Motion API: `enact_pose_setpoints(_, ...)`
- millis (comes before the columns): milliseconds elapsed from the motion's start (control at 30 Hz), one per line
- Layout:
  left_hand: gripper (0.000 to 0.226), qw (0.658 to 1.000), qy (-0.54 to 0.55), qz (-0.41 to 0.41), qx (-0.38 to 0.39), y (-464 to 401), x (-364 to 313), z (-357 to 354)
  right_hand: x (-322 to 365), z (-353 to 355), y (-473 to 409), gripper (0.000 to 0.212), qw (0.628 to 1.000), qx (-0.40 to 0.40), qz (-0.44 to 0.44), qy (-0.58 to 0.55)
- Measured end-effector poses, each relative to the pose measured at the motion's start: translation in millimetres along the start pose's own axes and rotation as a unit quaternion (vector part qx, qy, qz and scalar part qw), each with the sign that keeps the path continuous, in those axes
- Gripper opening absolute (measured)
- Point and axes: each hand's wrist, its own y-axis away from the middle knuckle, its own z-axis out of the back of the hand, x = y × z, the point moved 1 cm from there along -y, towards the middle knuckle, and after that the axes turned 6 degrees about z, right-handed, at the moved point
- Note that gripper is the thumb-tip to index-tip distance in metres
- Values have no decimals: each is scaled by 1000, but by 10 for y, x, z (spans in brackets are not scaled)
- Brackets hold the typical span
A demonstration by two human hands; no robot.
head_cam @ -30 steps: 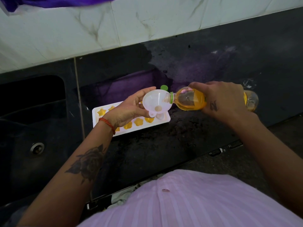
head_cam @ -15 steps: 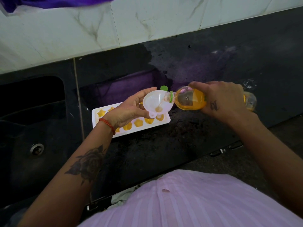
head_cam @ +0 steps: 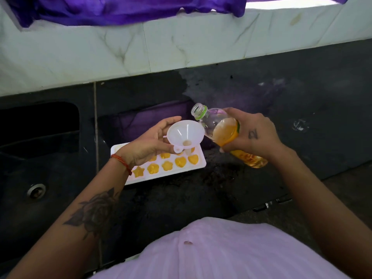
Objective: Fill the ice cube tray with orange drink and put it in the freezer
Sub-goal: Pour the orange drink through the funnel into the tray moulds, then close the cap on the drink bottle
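Observation:
A white ice cube tray (head_cam: 198, 167) lies on the black counter, its star, flower and heart moulds holding orange drink. My left hand (head_cam: 148, 142) holds a white funnel (head_cam: 186, 134) over the tray's far right end, with a little liquid at the funnel's neck. My right hand (head_cam: 254, 134) grips a clear bottle of orange drink (head_cam: 219, 128). The bottle is tilted neck-up to the left, its open mouth above the funnel's rim, and nothing pours from it. My left hand hides part of the tray.
A dark sink (head_cam: 38, 137) with a metal drain (head_cam: 36, 190) lies to the left of the tray. Behind the black counter (head_cam: 302, 109) rises a white tiled wall (head_cam: 161, 43), with purple cloth (head_cam: 124, 9) hanging at the top. My pink shirt (head_cam: 221, 252) fills the bottom.
The bottle was lying level with its mouth in the funnel, pouring. My right hand has tipped its neck up and out of the funnel. The funnel stayed over the tray's right end.

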Motion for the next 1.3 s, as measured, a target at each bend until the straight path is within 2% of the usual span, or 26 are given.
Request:
enact_pose_setpoints(200,75,997,64,-32,-25,120,-237,146,166,89,-393,74,982,-14,21,-188)
enact_pose_setpoints(333,82,990,18,-86,-108,152,-405,452,346,114,-741,78,958,-26,55,-282)
enact_pose_setpoints(433,89,976,5,-115,-185,118,-446,745,467,65,-1015,78,947,-48,77,-309)
enact_pose_setpoints(567,87,952,-47,-127,-274,19,-413,1137,551,-122,-1343,80,941,-69,74,-322)
enact_pose_setpoints(700,90,905,-197,-109,-361,-92,-266,1402,533,-387,-1517,81,938,-91,68,-326)
enact_pose_setpoints(767,95,861,-316,-93,-388,-126,-179,1502,510,-516,-1548,79,937,-98,60,-331)
enact_pose_setpoints(833,98,801,-439,-57,-403,-155,-118,1547,497,-609,-1551,79,934,-105,53,-336)
enact_pose_setpoints(867,99,784,-470,-39,-404,-174,-89,1557,494,-639,-1547,79,934,-108,52,-336)
enact_pose_setpoints(900,99,779,-480,-29,-403,-197,-65,1553,488,-664,-1543,79,934,-111,52,-336)
enact_pose_setpoints(1033,98,801,-440,-34,-404,-251,49,1562,448,-713,-1518,78,927,-113,49,-355)
enact_pose_setpoints(1167,117,819,-419,-42,-390,-231,131,1561,368,-750,-1485,93,927,-43,47,-369)
enact_pose_setpoints(1233,125,815,-426,-45,-390,-209,130,1539,285,-747,-1480,101,921,-2,51,-386)
enact_pose_setpoints(1300,119,794,-446,-57,-410,-171,56,1454,192,-714,-1459,99,918,16,43,-394)
